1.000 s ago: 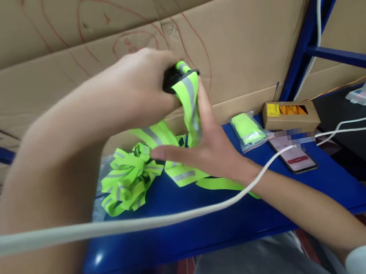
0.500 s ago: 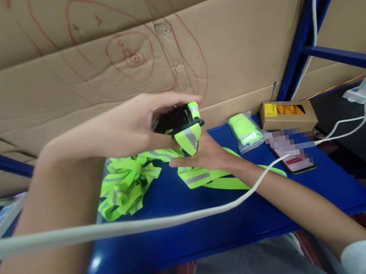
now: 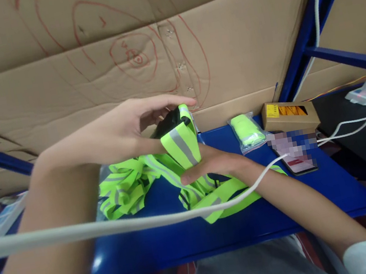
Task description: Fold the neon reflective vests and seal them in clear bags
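Note:
My left hand (image 3: pixel 128 127) is curled around a black piece (image 3: pixel 169 121) at the end of a yellow-green reflective strap (image 3: pixel 181 144) with a grey stripe. Over that black piece the strap folds and hangs down towards my right hand (image 3: pixel 213 160). The right thumb lies below the strap, and the other fingers are hidden behind it, closed about it. More of the reflective webbing (image 3: pixel 221 194) lies on the blue table (image 3: pixel 145 243) under my hands. To the left is a loose heap of the same straps (image 3: pixel 121 190).
A clear bag with a folded yellow-green item (image 3: pixel 247 131), an open cardboard box (image 3: pixel 289 116) and a phone (image 3: pixel 296 159) lie at the right. A white cable (image 3: pixel 113 225) crosses in front of my arms. Cardboard (image 3: pixel 230 43) stands behind, between blue frame bars (image 3: pixel 312 24).
More of the strap now hangs over the black piece between my hands. The webbing beneath has shifted towards the table's front edge. My right hand has moved slightly lower.

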The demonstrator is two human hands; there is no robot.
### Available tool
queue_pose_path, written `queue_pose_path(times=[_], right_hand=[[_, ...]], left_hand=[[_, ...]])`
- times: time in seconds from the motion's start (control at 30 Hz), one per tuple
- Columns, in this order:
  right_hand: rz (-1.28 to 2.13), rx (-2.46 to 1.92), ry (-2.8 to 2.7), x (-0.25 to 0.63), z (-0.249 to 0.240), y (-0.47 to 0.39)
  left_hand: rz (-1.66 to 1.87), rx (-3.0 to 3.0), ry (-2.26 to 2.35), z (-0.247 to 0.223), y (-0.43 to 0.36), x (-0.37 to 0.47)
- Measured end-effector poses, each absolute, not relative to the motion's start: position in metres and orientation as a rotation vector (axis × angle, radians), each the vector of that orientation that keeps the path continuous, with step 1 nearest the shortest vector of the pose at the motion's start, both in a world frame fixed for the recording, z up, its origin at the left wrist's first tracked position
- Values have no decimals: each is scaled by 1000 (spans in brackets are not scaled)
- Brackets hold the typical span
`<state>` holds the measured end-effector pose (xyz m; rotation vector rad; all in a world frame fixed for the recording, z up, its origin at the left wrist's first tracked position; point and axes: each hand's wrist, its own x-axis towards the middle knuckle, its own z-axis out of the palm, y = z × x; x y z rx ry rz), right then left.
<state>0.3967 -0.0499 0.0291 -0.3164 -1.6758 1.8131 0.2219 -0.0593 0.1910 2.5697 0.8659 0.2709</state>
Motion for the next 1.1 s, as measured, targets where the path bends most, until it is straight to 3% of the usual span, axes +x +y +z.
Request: queue_pose_path(times=[0.4, 0.63, 0.8, 1.0, 1.1], right_hand=[[2187, -130, -1680, 385, 21, -61], [2174, -505, -1645, 397, 20, -82], [2118, -533, -1930, 420, 21, -91], [1665, -797, -2445, 426, 3, -95], [1849, -728, -2328, 420, -8, -97]], left_hand=[[329, 2496, 921, 189, -59, 211], [426, 2380, 1027, 175, -74, 187], [502, 2133, 1174, 132, -103, 174], [608, 1992, 1216, 66, -136, 149], [681, 1960, 1275, 55, -146, 137]])
